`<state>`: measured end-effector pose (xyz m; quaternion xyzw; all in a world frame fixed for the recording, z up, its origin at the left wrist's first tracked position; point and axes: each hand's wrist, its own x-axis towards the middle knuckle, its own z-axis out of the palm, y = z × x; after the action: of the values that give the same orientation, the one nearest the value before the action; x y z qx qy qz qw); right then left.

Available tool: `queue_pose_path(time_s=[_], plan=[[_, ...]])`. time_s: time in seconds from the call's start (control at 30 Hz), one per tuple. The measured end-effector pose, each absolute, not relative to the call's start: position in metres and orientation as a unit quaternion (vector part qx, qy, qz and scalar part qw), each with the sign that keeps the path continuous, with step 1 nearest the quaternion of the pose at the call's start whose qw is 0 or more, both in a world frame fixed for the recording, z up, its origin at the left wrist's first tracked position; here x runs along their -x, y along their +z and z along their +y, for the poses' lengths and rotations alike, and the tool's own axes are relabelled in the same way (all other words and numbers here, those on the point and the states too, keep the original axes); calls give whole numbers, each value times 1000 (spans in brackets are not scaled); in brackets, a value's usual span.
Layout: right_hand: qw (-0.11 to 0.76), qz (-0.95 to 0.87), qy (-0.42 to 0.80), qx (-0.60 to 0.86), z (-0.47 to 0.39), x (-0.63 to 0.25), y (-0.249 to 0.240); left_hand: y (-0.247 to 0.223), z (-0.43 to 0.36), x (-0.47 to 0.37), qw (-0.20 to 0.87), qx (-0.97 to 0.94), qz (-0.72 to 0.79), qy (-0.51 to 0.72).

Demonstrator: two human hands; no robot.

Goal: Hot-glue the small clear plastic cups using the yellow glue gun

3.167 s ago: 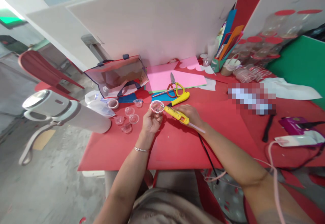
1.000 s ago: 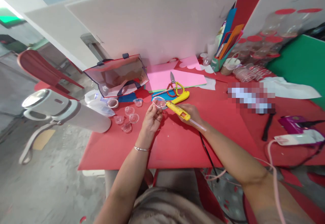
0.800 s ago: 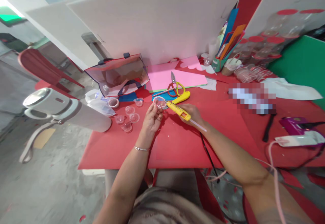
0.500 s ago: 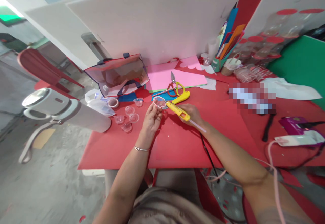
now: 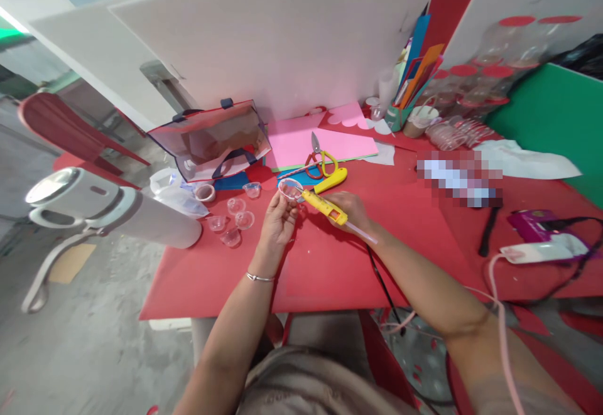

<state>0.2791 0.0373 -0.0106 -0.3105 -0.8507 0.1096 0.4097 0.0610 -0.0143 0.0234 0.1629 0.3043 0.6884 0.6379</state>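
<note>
My left hand [image 5: 279, 221] pinches a small clear plastic cup [image 5: 288, 194] by its edge; a pink-and-white band runs round the rim. My right hand [image 5: 352, 209] is wrapped round a yellow hot glue gun [image 5: 325, 206], from whose back end sticks a translucent glue stick [image 5: 362, 233]. The gun's nozzle points left and is at the cup's right rim; whether it touches I cannot tell. Just beyond lie scissors [image 5: 315, 142] with red and yellow handles, and a yellow-handled cutter [image 5: 331, 180]. Left of my left hand stand several clear plastic cups [image 5: 244, 220].
Pink paper sheets [image 5: 301, 140] and an open bag [image 5: 221, 142] lie at the back of the red table [image 5: 311, 277]. A large white flask [image 5: 160, 217] lies at the left edge. At right are a power strip [image 5: 537, 252] and lidded jars [image 5: 490, 85]. A black cord [image 5: 382, 277] hangs below my right wrist.
The whole view has shifted slightly, so things sit a little further left. Both hands keep their grips, with the glue gun's nozzle still at the cup's rim.
</note>
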Motion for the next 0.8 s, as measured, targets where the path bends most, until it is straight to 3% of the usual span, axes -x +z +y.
queue_pose_path(time_s=[0.8], plan=[[422,-840,121,320,39,-283,-14,39,-20,-66,647,-139,320,678]])
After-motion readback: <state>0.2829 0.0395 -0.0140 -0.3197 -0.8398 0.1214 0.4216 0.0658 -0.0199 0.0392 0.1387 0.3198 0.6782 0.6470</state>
